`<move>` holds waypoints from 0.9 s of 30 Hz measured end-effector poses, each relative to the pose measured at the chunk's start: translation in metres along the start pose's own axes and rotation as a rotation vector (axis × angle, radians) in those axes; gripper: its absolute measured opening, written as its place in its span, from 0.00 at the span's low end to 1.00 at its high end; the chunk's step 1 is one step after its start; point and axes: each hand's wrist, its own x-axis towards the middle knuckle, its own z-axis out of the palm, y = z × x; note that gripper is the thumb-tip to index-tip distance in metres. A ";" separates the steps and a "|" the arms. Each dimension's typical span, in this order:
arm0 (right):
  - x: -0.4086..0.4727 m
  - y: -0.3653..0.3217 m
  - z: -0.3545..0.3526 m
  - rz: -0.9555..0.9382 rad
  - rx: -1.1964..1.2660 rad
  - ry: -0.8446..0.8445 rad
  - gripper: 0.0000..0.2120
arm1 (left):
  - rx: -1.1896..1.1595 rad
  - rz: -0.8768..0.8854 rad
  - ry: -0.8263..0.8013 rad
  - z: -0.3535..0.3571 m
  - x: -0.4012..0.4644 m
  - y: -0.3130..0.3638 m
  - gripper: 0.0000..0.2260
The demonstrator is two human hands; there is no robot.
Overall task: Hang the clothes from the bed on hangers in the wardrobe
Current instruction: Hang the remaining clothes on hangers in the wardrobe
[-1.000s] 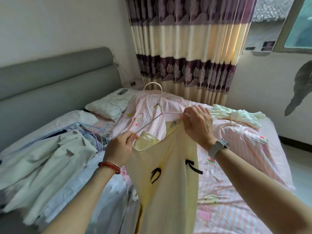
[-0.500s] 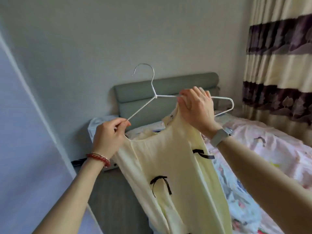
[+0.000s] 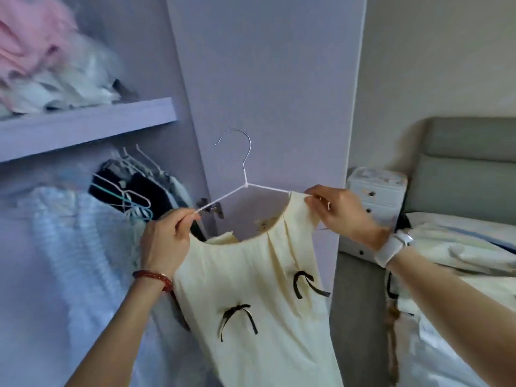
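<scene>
A pale yellow dress (image 3: 259,297) with two black bows hangs in front of me on a white wire hanger (image 3: 245,180). My left hand (image 3: 167,238) pinches the hanger's left arm together with the dress's left shoulder. My right hand (image 3: 340,213) pinches the dress's right shoulder over the hanger's right arm. The hanger's hook points up, in front of the lilac wardrobe door (image 3: 265,79). Inside the wardrobe at the left, clothes (image 3: 139,188) hang on hangers below a shelf (image 3: 83,124).
Folded pink and white textiles (image 3: 50,60) lie on the wardrobe shelf. A light blue garment (image 3: 69,247) hangs at the lower left. A small white drawer unit (image 3: 374,202) stands between wardrobe and bed. The bed (image 3: 460,261) with a grey headboard (image 3: 469,169) and more clothes is at the right.
I have turned from the bed to the open wardrobe, carrying the dress on its hanger. Both hands keep their hold on the hanger and the dress's shoulders.
</scene>
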 end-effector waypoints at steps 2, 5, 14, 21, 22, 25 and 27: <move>0.011 -0.019 0.034 -0.012 0.150 -0.018 0.19 | 0.088 0.014 0.071 -0.021 -0.012 -0.023 0.12; 0.019 -0.042 0.080 -0.080 0.318 0.000 0.18 | 0.270 -0.043 0.175 -0.048 -0.033 -0.048 0.13; 0.050 -0.113 0.131 -0.243 0.467 0.092 0.14 | 0.773 0.016 0.298 -0.120 -0.065 -0.048 0.20; 0.052 -0.140 0.153 -0.203 0.628 -0.050 0.10 | 0.866 -0.120 0.502 -0.149 -0.079 -0.043 0.13; 0.050 -0.143 0.156 -0.229 0.634 -0.059 0.10 | 0.867 -0.132 0.519 -0.151 -0.083 -0.044 0.14; 0.050 -0.148 0.167 -0.330 0.546 -0.123 0.16 | 0.880 -0.163 0.531 -0.161 -0.096 -0.054 0.12; 0.054 -0.153 0.174 -0.400 0.483 -0.260 0.19 | 0.872 -0.213 0.536 -0.171 -0.104 -0.063 0.10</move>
